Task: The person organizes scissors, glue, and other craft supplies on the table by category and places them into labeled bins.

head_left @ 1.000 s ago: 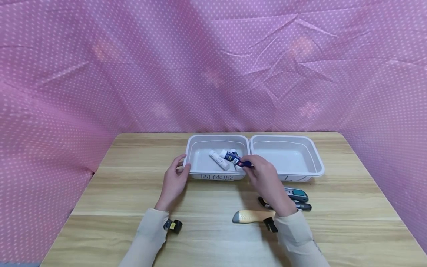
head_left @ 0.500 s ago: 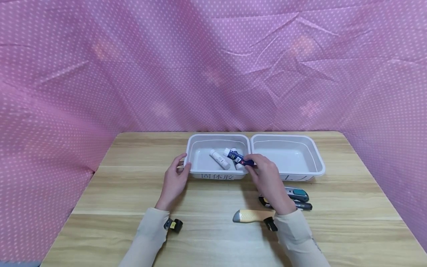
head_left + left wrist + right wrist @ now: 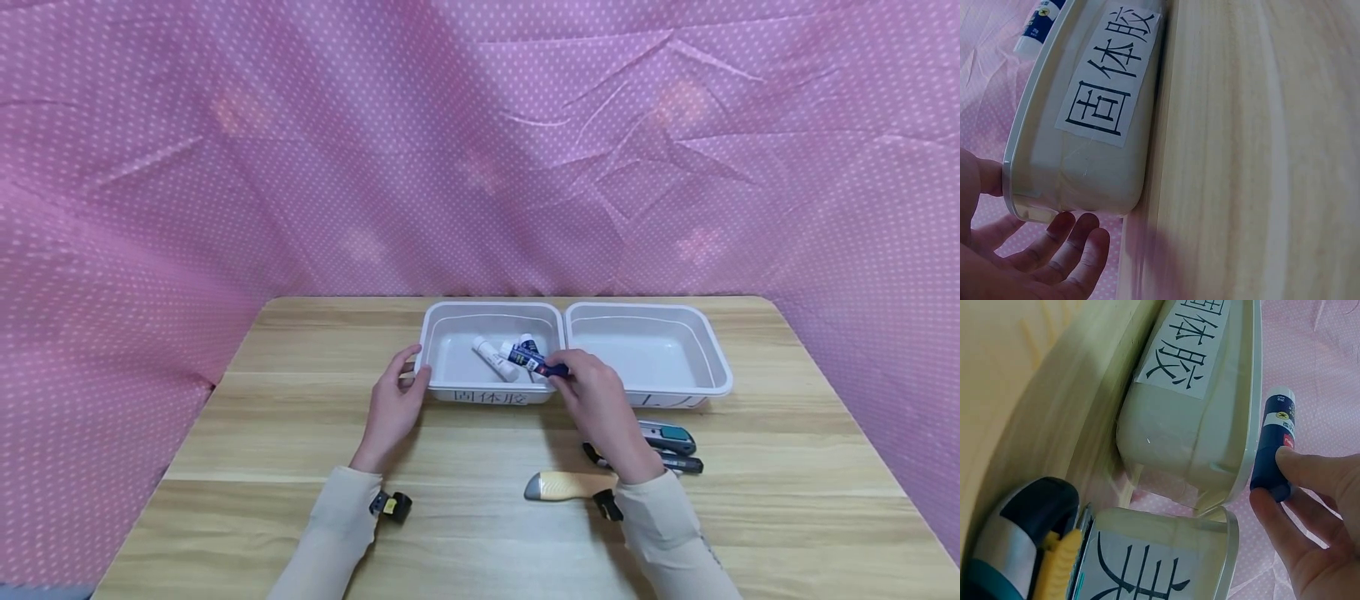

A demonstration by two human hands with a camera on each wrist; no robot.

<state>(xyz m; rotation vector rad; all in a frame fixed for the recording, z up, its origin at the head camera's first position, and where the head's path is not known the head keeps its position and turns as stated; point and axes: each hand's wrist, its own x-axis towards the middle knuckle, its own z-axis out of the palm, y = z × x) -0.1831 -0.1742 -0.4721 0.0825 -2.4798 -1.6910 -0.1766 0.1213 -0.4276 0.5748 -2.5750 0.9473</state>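
by the pinched thumb and fingers of the right hand [image 3: 600,404], a blue glue stick [image 3: 525,358] is held tilted over the right end of the left bin [image 3: 491,307], whose near left corner is held between the thumb and spread fingers of the left hand [image 3: 392,412]. inside that bin a white stick [image 3: 495,361] and a second blue stick [image 3: 528,342] are seen. just beside it the right bin [image 3: 647,309] is placed, and nearer on the table [image 3: 240,450] a teal cutter [image 3: 670,434], a black cutter [image 3: 681,463] and a yellow cutter [image 3: 570,486] are partly covered by the right arm.
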